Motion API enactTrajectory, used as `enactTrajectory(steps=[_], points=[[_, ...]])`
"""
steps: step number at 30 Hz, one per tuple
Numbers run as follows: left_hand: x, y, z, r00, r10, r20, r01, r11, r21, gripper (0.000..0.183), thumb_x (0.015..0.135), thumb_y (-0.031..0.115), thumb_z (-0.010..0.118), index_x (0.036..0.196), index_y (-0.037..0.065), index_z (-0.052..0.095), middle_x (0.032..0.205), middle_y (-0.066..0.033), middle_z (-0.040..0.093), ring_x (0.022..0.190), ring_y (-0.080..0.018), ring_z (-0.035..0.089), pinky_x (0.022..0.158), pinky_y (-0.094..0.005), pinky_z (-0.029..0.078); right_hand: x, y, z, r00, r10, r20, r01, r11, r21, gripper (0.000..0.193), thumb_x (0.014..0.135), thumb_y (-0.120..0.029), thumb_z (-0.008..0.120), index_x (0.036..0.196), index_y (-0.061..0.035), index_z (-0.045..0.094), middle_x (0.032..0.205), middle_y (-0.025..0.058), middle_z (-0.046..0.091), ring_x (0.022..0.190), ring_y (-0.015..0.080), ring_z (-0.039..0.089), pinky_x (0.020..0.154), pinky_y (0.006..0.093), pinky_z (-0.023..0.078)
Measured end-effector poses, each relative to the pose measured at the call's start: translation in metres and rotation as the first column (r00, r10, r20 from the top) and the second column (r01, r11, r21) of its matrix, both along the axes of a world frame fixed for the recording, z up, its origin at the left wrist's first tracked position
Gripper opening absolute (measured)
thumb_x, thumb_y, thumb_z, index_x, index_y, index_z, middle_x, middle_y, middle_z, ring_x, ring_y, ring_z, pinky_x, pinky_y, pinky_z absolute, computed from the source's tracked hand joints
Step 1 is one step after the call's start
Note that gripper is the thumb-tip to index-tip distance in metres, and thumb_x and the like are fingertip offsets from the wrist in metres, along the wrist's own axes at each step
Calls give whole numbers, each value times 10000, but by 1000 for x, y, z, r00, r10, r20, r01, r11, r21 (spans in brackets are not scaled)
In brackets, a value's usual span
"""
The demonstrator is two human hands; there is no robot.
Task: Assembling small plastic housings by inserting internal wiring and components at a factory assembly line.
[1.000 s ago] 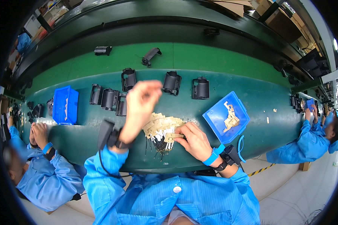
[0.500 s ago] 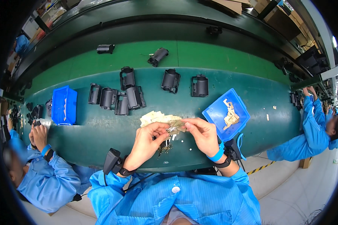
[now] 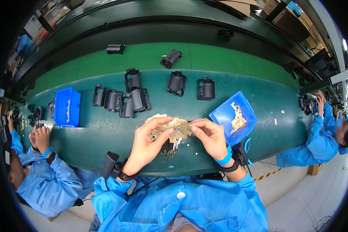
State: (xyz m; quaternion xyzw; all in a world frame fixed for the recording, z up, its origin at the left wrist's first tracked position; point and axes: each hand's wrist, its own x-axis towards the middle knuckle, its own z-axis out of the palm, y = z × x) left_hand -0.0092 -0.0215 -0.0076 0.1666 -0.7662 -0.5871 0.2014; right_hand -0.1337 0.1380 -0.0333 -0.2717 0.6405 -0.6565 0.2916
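Both my hands are raised over a pile of flat cream-coloured pieces (image 3: 181,137) near the front of the green table. Between them is a thin, pale, partly see-through sheet (image 3: 178,123). My left hand (image 3: 146,144) has its thumb and index finger at the sheet's left side, the index finger along the top. At its right end, my right hand (image 3: 210,137) pinches with thumb and fingertips. The grip points are small and partly covered by fingers. Just below the pile lies a bunch of thin black parts with gold-coloured tips (image 3: 168,150).
A blue bin (image 3: 249,129) with cream pieces stands at right, another blue bin (image 3: 74,110) at left. Several black housings (image 3: 133,101) stand beyond my hands. More lie on the bright green strip (image 3: 143,56) behind. Co-workers in blue sit on both sides.
The housings on the bright green strip have shifted right. My left hand has moved slightly left, its thumb and index finger wider apart. The pale sheet now shows broader between my hands.
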Motion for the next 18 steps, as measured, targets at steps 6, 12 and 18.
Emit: enactTrajectory(steps=[6,12,18], points=[[-3,-1,-4,984,-168,55,91,745,660,208,840,16,624,1042,-37,614,858,-77,657,747,-119,606,682,-230,494,5,-1,7,993,59,-102,-52,997,64,107,839,-11,627,939,14,655,926,91,652,914,128,584,795,255,471],[2,4,-19,998,-48,41,8,729,684,180,839,-7,614,1014,-43,595,803,-99,656,692,-116,610,652,-233,503,3,-2,6,973,20,-231,-21,1000,-6,100,828,8,625,923,5,658,959,94,627,927,165,576,824,276,452],[5,4,-17,998,7,66,-53,696,716,167,827,-28,610,990,-37,577,749,-84,642,671,-121,604,634,-238,498,3,0,4,997,44,-70,-45,999,-11,95,856,-9,602,945,9,631,952,86,616,921,148,572,816,274,454]])
